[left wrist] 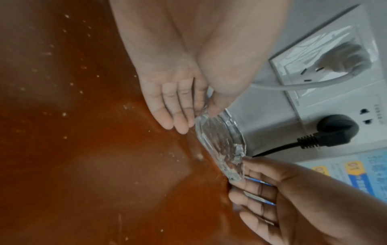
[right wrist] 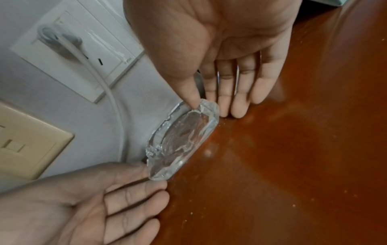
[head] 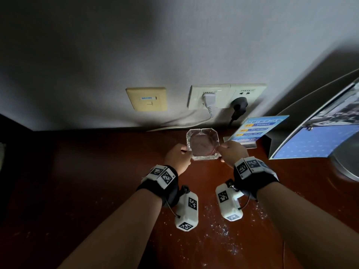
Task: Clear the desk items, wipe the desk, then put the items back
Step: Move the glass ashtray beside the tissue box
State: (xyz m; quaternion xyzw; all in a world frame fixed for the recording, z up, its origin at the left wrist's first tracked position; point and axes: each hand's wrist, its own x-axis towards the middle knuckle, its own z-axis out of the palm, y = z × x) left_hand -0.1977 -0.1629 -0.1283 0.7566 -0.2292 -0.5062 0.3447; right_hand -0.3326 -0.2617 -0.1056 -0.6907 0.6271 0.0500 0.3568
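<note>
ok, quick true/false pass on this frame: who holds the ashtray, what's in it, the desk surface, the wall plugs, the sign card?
1. The left hand and the right hand each hold one side of the glass ashtray. True.
2. The glass ashtray is full of butts. False: it looks empty.
3. White specks lie scattered on the desk. True.
4. Both wall plugs are black. False: a white plug sits beside a black plug.
5. The blue sign card stands left of the ashtray. False: it stands to its right.
</note>
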